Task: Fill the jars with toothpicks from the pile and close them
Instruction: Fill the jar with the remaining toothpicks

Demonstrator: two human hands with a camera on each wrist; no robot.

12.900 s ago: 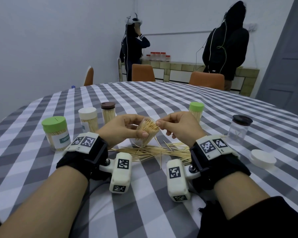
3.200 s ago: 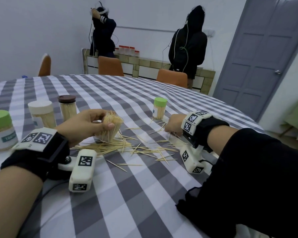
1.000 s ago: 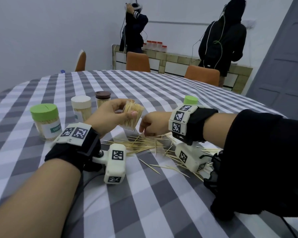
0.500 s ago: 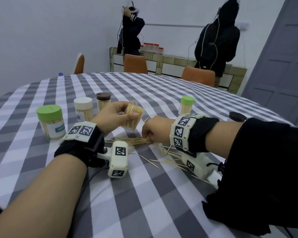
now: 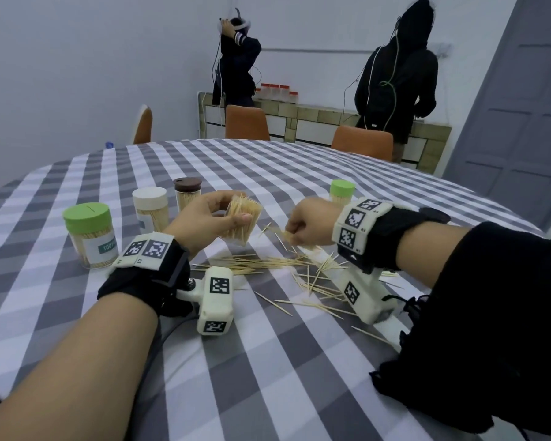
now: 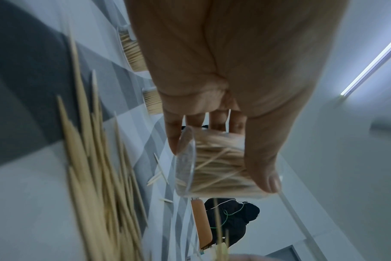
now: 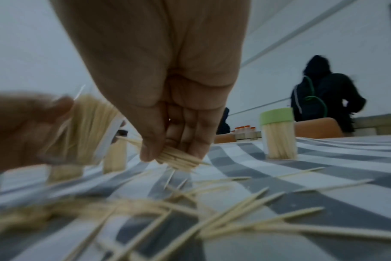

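Left hand [image 5: 204,218]: we hold it raised above the table, fingers and thumb curled round an open jar [image 5: 240,222]. In the left wrist view the thumb lies along one side of the clear wall and the fingers along the other. The jar is tilted, its mouth turned up and toward the right hand, and it is packed with toothpicks whose tips stand past the rim.

Right hand [image 5: 309,222]: we hold it just right of the jar and apart from it, low over the table. Its fingers are closed on a small bundle [image 7: 179,159] of toothpicks, pinched between thumb and fingertips; the ends stick out on both sides of the grip.

Pile [image 5: 261,264]: loose toothpicks lie on the cloth below and between the two hands, a denser band under the jar and scattered ones spreading toward the right wrist.

Closed jars, all upright on the table and all holding toothpicks:
- one with a green lid [image 5: 89,237] and a label, at our left;
- one with a white lid [image 5: 150,210], beside it;
- one with a brown lid [image 5: 187,194], further back;
- a small one with a green lid [image 5: 341,192], behind the right hand.

Table [image 5: 268,361]: round, under a grey and white checked cloth.

Beyond it: orange chairs [image 5: 247,122], and two people [image 5: 395,68] in dark clothes standing with their backs to us at a counter.
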